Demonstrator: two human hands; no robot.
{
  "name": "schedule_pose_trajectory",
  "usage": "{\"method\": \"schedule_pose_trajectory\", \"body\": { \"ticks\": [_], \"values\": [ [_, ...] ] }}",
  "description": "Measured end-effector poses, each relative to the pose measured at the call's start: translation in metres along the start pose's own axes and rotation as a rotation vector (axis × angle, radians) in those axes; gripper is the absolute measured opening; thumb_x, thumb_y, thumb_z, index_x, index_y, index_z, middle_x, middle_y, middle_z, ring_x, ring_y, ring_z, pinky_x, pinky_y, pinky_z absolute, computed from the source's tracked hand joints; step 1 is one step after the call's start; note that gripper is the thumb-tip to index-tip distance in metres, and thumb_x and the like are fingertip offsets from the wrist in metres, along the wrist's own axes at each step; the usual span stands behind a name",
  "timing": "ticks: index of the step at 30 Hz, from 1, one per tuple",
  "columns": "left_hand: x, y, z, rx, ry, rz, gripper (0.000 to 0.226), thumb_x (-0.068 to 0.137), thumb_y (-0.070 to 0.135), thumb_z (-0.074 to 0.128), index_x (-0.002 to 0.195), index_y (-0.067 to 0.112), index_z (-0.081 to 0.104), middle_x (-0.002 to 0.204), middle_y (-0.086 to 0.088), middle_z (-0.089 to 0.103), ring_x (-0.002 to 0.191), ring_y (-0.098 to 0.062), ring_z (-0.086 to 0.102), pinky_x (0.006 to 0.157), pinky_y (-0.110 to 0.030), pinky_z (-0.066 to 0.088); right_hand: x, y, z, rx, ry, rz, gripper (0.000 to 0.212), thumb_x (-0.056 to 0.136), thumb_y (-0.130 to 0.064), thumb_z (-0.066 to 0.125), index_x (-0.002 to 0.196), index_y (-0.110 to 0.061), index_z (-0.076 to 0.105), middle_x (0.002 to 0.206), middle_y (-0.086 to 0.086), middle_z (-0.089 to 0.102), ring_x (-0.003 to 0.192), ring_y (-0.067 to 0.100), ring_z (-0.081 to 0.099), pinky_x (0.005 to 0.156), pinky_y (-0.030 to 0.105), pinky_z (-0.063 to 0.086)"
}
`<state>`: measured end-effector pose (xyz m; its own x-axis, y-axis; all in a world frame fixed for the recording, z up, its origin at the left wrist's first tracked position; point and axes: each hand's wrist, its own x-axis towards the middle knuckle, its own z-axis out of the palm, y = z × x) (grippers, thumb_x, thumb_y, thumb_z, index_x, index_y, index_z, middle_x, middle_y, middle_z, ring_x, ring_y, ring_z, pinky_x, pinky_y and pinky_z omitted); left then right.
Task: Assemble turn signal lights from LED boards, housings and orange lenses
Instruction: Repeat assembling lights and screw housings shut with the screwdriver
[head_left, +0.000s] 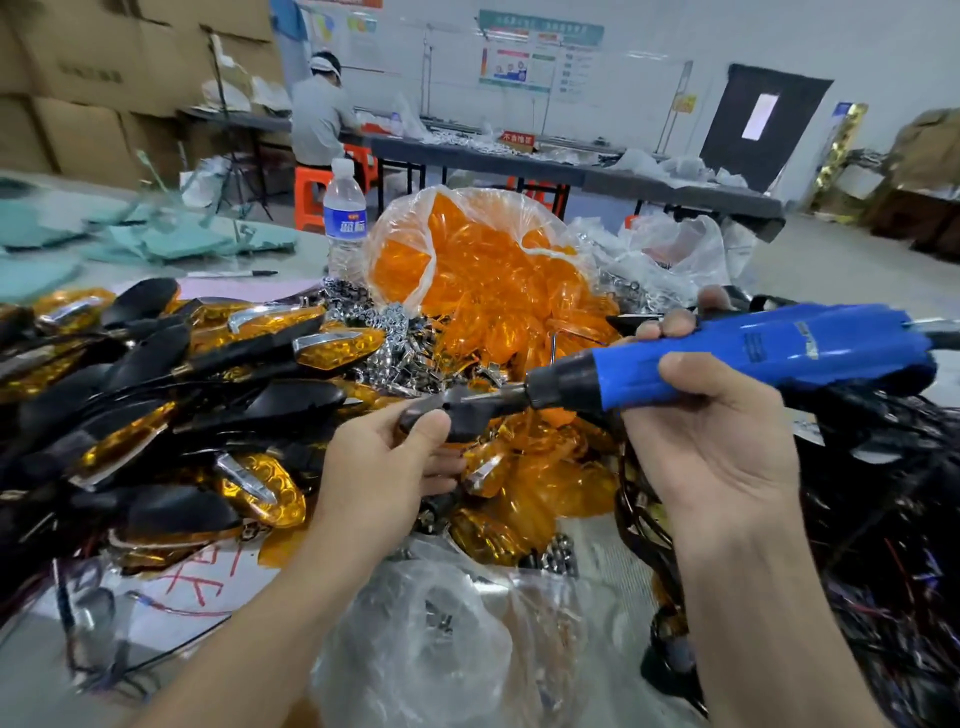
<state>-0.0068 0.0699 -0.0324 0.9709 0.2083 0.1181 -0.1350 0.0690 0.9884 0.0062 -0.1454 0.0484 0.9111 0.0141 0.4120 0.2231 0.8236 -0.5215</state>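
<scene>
Screw-fastening step: left hand (387, 457) pinches the black housing (457, 415), right hand (711, 415) wraps the blue driver (727, 358) — bit at the housing; next, keep it square.

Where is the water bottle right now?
Head view, left of centre: the water bottle stands upright at the back of the table, just left of the clear bag of orange lenses.

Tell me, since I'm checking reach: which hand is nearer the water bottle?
Left. The left hand, holding a black housing, sits below the water bottle, slightly right of it. The right hand, gripping the blue screwdriver, is farther off to the right.
</scene>
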Motion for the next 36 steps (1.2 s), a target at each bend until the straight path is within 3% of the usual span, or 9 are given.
{"method": "schedule_pose_trajectory", "body": {
  "ticks": [4, 7, 12, 36],
  "values": [
    [-0.001, -0.008, 0.002, 0.101, 0.002, 0.049, 0.021, 0.103, 0.022, 0.064, 0.099, 0.04, 0.072, 0.083, 0.002, 0.08, 0.078, -0.018, 0.079, 0.065, -0.032, 0.065, 0.003, 0.012, 0.0, -0.103, 0.006, -0.033, 0.058, 0.068, 0.024, 0.047, 0.109, -0.016, 0.052, 0.084, 0.003, 0.055, 0.081, 0.018, 0.058, 0.087, 0.034, 0.054],
    [-0.002, -0.012, 0.002, 0.182, 0.017, 0.09, 0.019, 0.103, 0.025, 0.064, 0.098, 0.043, 0.07, 0.083, 0.007, 0.08, 0.079, -0.013, 0.079, 0.066, -0.032, 0.065, 0.003, 0.012, 0.001, -0.132, -0.059, -0.033, 0.051, 0.069, 0.021, 0.044, 0.103, -0.017, 0.052, 0.084, 0.003, 0.056, 0.081, 0.019, 0.058, 0.094, 0.037, 0.05],
    [-0.001, -0.013, 0.001, 0.229, 0.029, 0.097, 0.02, 0.103, 0.026, 0.062, 0.098, 0.044, 0.069, 0.086, 0.012, 0.08, 0.081, -0.011, 0.079, 0.069, -0.036, 0.066, 0.001, 0.012, 0.002, -0.173, -0.099, -0.028, 0.049, 0.069, 0.022, 0.043, 0.099, -0.015, 0.051, 0.083, 0.004, 0.055, 0.082, 0.02, 0.057, 0.092, 0.038, 0.049],
    [-0.001, -0.01, 0.001, 0.272, 0.094, 0.015, 0.024, 0.101, 0.025, 0.067, 0.088, 0.045, 0.067, 0.074, 0.008, 0.079, 0.072, -0.013, 0.078, 0.073, -0.045, 0.066, -0.007, 0.015, 0.015, -0.377, -0.305, -0.062, 0.048, 0.066, 0.028, 0.044, 0.097, -0.008, 0.048, 0.084, 0.008, 0.055, 0.085, 0.026, 0.055, 0.097, 0.044, 0.049]
  ]
}}
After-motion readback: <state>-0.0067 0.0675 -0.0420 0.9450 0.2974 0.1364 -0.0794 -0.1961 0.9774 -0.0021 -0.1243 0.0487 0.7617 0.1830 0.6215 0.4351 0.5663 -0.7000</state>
